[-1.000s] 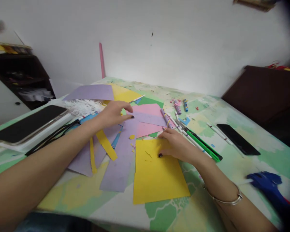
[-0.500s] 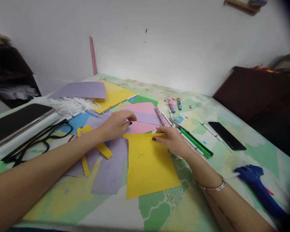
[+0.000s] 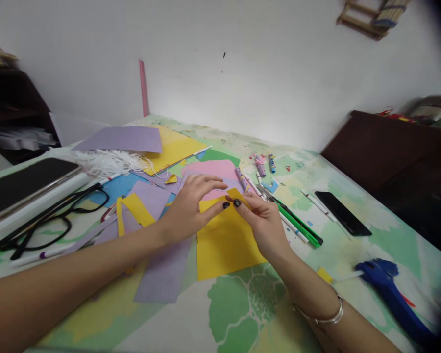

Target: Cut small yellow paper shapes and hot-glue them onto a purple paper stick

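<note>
A yellow paper sheet lies near the middle of the table, its upper part lifted and bent. My right hand pinches the top of this sheet between thumb and fingers. Just left of it, my left hand hovers over the sheet's upper left, fingers spread and thumb apart, its thumb tip close to the right fingertips. Lilac paper and yellow strips lie beneath and beside my left forearm. Pink paper is behind my hands.
A green cutter, white sticks and a phone lie to the right. The blue glue gun is at the right front. Black glasses, white yarn and a dark device occupy the left.
The yellow sheet's top edge has been raised and bent in my right hand. My left hand has moved right and nearer, its fingers stretching out. The glasses and papers look slightly shifted with the view.
</note>
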